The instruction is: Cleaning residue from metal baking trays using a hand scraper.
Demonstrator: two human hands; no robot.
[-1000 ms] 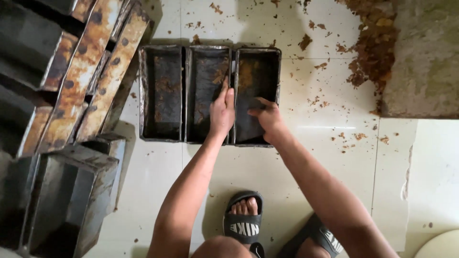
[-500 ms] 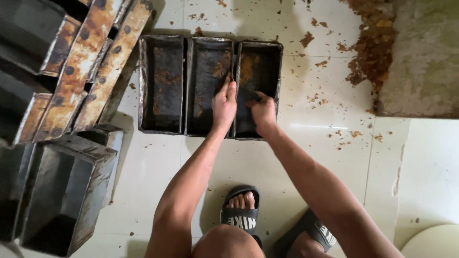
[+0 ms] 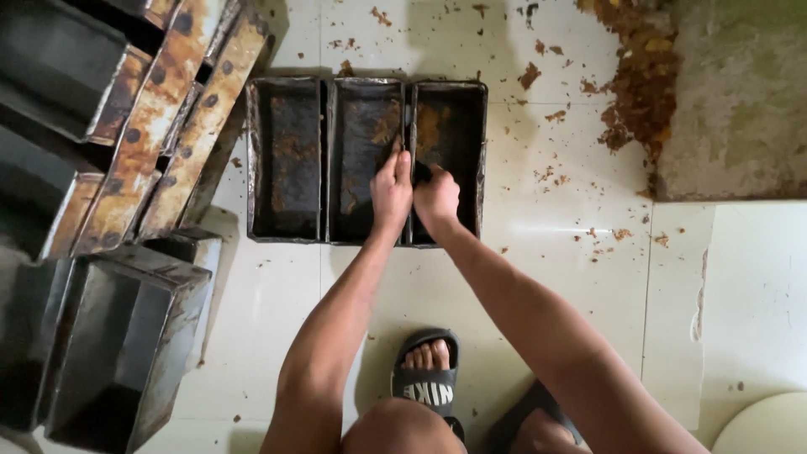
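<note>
We are looking down past a knee and a sandalled foot on the tiled floor to two forearms reaching forward. The left hand is closing its grip over the shared rim between the middle and right wells of the three-well baking tin; the right hand, just beside it, is curling down into the right well, its grip hidden. The tin's wells are running lengthwise away from us, directly ahead of both hands. Stacked tins are lying at the left.
</note>
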